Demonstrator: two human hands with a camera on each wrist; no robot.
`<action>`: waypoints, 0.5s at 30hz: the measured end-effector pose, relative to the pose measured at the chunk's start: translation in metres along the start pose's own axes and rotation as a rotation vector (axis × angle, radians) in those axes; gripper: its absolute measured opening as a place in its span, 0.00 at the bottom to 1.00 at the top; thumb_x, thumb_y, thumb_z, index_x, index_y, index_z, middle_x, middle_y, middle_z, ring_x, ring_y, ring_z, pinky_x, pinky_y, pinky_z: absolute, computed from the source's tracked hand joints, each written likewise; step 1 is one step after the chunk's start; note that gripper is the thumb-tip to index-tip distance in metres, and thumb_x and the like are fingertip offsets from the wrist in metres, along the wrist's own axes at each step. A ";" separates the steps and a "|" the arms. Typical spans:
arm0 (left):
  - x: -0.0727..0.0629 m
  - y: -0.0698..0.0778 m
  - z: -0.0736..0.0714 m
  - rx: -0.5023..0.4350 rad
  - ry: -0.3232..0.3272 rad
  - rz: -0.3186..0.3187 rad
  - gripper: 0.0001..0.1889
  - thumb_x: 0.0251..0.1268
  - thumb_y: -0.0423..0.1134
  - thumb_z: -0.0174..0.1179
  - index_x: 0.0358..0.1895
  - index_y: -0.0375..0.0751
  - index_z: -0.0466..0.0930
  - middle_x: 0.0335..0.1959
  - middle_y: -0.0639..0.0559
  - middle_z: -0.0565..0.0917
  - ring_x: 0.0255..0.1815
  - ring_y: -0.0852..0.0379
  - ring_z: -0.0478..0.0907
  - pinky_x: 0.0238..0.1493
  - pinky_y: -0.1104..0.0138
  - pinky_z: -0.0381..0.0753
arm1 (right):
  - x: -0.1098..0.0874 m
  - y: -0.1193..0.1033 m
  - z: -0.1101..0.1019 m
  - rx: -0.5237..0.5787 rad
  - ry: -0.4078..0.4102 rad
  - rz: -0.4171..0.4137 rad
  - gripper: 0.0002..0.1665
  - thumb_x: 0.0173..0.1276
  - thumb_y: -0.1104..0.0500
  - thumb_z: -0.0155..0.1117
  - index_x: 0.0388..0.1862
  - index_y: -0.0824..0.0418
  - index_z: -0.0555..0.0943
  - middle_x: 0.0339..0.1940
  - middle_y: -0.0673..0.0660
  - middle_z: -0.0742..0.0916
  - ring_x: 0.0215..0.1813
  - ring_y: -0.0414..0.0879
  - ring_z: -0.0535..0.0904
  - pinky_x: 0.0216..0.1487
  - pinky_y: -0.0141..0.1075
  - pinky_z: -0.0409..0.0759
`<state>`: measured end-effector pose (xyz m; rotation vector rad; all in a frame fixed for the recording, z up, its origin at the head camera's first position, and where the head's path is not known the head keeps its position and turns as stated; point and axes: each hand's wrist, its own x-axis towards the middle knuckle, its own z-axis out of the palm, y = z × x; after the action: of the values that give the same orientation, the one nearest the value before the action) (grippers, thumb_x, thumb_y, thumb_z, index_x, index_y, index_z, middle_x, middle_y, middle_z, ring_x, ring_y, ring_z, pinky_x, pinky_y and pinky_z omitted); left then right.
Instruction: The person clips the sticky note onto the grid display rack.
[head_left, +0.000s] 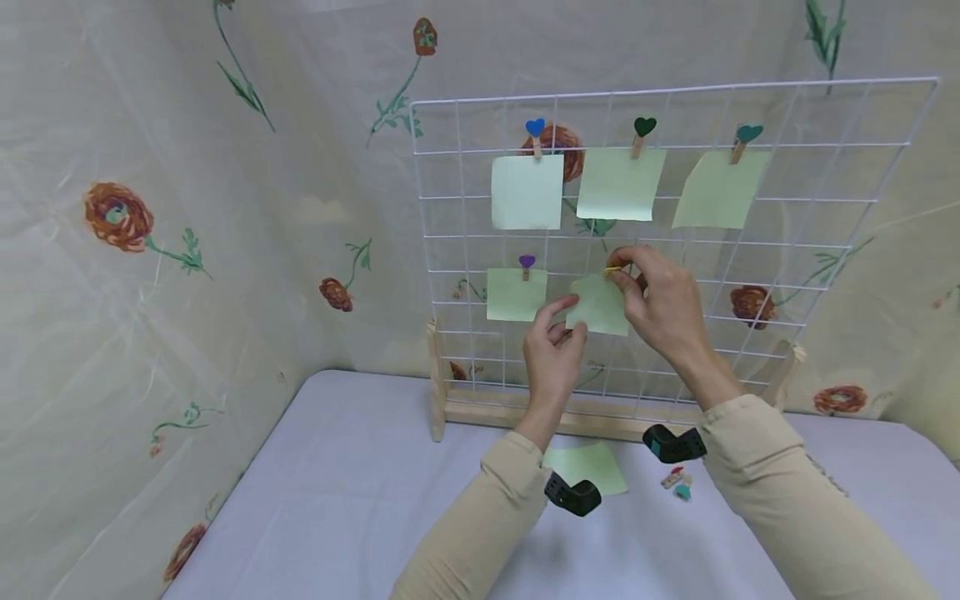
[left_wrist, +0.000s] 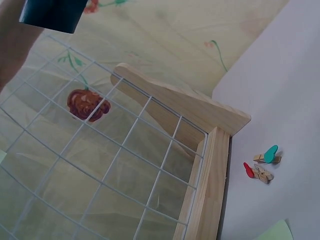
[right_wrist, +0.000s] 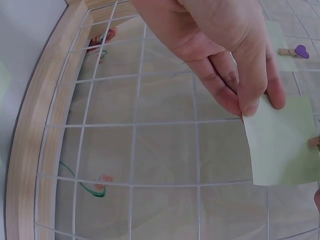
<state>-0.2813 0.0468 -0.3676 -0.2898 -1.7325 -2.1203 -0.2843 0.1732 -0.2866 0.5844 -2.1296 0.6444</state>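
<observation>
A pale green paper note (head_left: pixel 602 308) lies against the lower row of a white wire grid (head_left: pixel 480 250). My left hand (head_left: pixel 552 354) pinches the note's lower left corner between thumb and fingers, plainest in the right wrist view. At its top edge my right hand (head_left: pixel 663 304) pinches a small wooden clothespin (right_wrist: pixel 313 142) with a yellow top. Just left hangs another green note (head_left: pixel 516 296) under a purple heart clothespin (head_left: pixel 527 262). In the right wrist view, most of the right hand lies outside the frame.
Three notes hang above, including a middle one (head_left: pixel 619 187), under heart clothespins. The grid stands on a wooden base (head_left: pixel 555 421). On the table (head_left: pixel 337 500) lie a loose green note (head_left: pixel 588 467), a red clothespin (left_wrist: pixel 258 173) and a teal clothespin (left_wrist: pixel 270 155). Behind is a flowered curtain (head_left: pixel 315 167).
</observation>
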 end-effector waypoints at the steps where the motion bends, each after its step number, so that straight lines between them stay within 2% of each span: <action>1: 0.000 0.000 0.000 -0.002 0.000 0.002 0.18 0.62 0.26 0.57 0.53 0.45 0.78 0.28 0.27 0.82 0.19 0.59 0.70 0.20 0.77 0.67 | 0.000 0.000 0.000 -0.005 -0.002 -0.005 0.06 0.65 0.68 0.60 0.40 0.65 0.80 0.35 0.61 0.85 0.23 0.47 0.74 0.23 0.36 0.68; 8: -0.001 -0.002 -0.001 0.000 -0.007 0.028 0.17 0.62 0.29 0.59 0.51 0.52 0.79 0.26 0.31 0.82 0.18 0.61 0.71 0.20 0.77 0.70 | -0.002 0.000 0.003 -0.010 0.001 -0.009 0.05 0.64 0.68 0.61 0.39 0.65 0.80 0.35 0.61 0.85 0.22 0.47 0.73 0.23 0.37 0.69; 11: -0.002 -0.002 -0.001 0.010 -0.006 0.032 0.17 0.62 0.29 0.59 0.51 0.52 0.79 0.24 0.35 0.82 0.18 0.63 0.71 0.19 0.76 0.69 | -0.002 0.000 0.003 -0.010 -0.001 -0.006 0.05 0.65 0.68 0.61 0.39 0.65 0.80 0.35 0.61 0.86 0.22 0.47 0.73 0.23 0.37 0.69; 15: -0.001 -0.002 -0.001 0.009 -0.005 0.041 0.17 0.62 0.29 0.59 0.52 0.49 0.78 0.28 0.36 0.84 0.19 0.63 0.71 0.20 0.77 0.69 | -0.002 0.000 0.003 -0.016 -0.009 -0.006 0.05 0.65 0.68 0.60 0.40 0.66 0.80 0.36 0.61 0.86 0.23 0.48 0.74 0.23 0.38 0.71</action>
<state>-0.2808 0.0468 -0.3700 -0.3258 -1.7240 -2.0839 -0.2850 0.1719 -0.2897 0.5855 -2.1390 0.6225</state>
